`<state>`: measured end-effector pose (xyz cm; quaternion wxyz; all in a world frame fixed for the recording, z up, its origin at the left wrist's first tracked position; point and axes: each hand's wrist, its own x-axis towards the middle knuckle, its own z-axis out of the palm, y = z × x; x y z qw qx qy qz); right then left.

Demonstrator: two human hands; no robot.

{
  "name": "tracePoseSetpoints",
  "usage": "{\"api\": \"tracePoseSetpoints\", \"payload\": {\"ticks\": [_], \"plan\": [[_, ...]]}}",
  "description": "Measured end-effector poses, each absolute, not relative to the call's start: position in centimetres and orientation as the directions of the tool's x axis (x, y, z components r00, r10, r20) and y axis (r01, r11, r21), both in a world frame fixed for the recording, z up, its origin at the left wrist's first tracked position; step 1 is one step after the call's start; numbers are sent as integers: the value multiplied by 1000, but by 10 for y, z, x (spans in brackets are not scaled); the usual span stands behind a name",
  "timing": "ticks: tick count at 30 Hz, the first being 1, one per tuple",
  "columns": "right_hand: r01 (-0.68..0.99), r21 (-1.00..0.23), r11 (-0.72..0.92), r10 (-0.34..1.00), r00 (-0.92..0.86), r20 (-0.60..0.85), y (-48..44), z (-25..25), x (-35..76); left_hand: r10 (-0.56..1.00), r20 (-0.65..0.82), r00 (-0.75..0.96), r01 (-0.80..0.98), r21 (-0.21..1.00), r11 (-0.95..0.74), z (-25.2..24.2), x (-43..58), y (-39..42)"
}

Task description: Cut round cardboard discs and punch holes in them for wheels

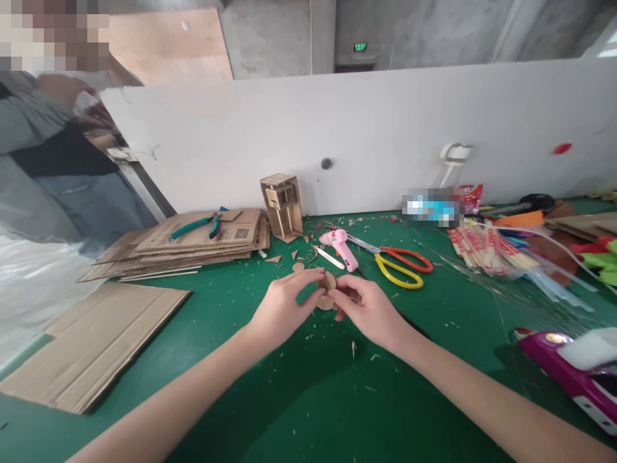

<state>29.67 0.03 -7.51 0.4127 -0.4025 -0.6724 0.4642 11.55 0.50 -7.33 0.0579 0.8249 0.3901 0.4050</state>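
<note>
Between my two hands is a small round cardboard disc (330, 281), tan and about coin-sized. My left hand (288, 302) pinches it from the left with thumb and fingertips. From the right, my right hand (362, 305) closes thumb and fingers on its edge. Another cardboard disc (325, 302) shows just below; whether it is held or lies on the table I cannot tell. Beyond my hands lie a pink hot glue gun (341, 247), a white stick (330, 258) and scissors (400, 263) with one red and one yellow handle. Cardboard scraps (274, 259) are scattered nearby.
Stacked cardboard sheets (193, 241) with teal pliers (197, 226) on top stand at left. A cardboard box model (282, 207) stands against the white partition (250, 135). At right are packaged sticks (482, 247) and a purple device (563, 373). A person (62, 154) stands far left.
</note>
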Motion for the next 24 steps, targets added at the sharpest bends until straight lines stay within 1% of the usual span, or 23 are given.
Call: {"api": "tracePoseSetpoints", "payload": {"ticks": [4,7,10,12,15,19,24], "plan": [[163,-945,283,916,-337,216,-3,-81,292,670,658,342,611,386,-691,-77,117,3],[176,-943,284,919,-330,215,-5,-82,290,651,673,352,637,337,-693,-78,119,-1],[151,-946,286,918,-327,225,-6,-84,289,624,693,361,677,265,-686,-78,122,-4],[140,-948,287,918,-325,230,-7,-85,288,617,706,348,694,248,-676,-77,123,-5],[120,-959,258,922,-326,207,-8,-87,286,643,697,318,697,287,-657,-75,122,-4],[45,-976,212,924,-335,185,-6,-87,286,652,693,308,656,341,-673,-71,118,-1],[25,-977,210,926,-325,191,-4,-87,288,628,693,355,627,321,-709,-73,119,-1]]}}
